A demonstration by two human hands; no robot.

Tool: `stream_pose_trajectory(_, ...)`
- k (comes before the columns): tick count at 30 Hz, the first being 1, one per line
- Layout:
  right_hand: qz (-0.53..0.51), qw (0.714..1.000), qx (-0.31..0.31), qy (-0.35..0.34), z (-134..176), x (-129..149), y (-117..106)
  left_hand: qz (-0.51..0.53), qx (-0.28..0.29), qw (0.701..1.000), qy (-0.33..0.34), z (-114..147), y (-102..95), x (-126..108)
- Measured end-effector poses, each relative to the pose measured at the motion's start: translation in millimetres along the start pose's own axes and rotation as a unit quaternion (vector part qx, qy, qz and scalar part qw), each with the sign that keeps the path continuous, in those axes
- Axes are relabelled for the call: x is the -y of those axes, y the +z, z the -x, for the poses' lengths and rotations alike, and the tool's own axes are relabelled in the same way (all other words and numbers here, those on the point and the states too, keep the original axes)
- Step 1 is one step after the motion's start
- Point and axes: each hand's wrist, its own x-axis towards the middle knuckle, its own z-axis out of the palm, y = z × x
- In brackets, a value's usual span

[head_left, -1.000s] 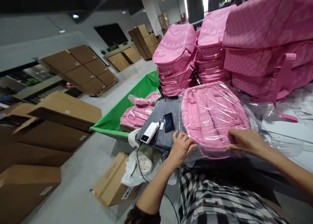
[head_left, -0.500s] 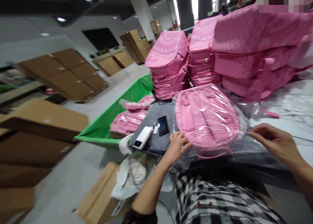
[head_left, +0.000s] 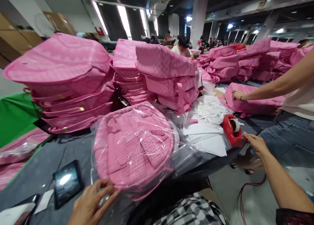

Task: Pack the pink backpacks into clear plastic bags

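Note:
A pink backpack (head_left: 137, 146) lies on the table inside a clear plastic bag (head_left: 180, 149), its strap side facing up. My left hand (head_left: 94, 200), with a ring on one finger, rests on the bag's near left corner, fingers stretched out. Off to the right, my right hand (head_left: 256, 144) is at the front end of a red tape dispenser (head_left: 232, 133). Its thumb and fingers are pinched together at the cutting edge, where the tape end comes out; the tape itself is hardly visible. A white tape roll (head_left: 235, 124) sits in the dispenser.
Stacked pink backpacks (head_left: 63, 77) stand behind the bagged one. White paper sheets (head_left: 208, 140) and small white packets (head_left: 208, 108) lie left of the dispenser. A dark phone (head_left: 67, 182) is at lower left. At right, a co-worker's hand (head_left: 236, 94) touches another backpack.
The view has swung to the right. My right hand has gone from the bag's right edge to the tape dispenser. My left hand stays at the bag's near left corner.

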Motion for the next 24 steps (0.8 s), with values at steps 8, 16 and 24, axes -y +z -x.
stream_pose_trajectory(8,-0.020,0.999,-0.028,-0.007,24,4,-10,-0.020,0.030,0.999,-0.013,-4,-6.5,0)
stream_pose_trajectory(16,-0.261,0.958,0.084,0.084,111,26,32,0.027,0.032,0.999,-0.010,-12,-16.6,-28)
stream_pose_trajectory(24,-0.221,0.764,0.550,-0.256,220,193,100,0.029,0.141,0.988,-0.053,-23,-48.6,-75)
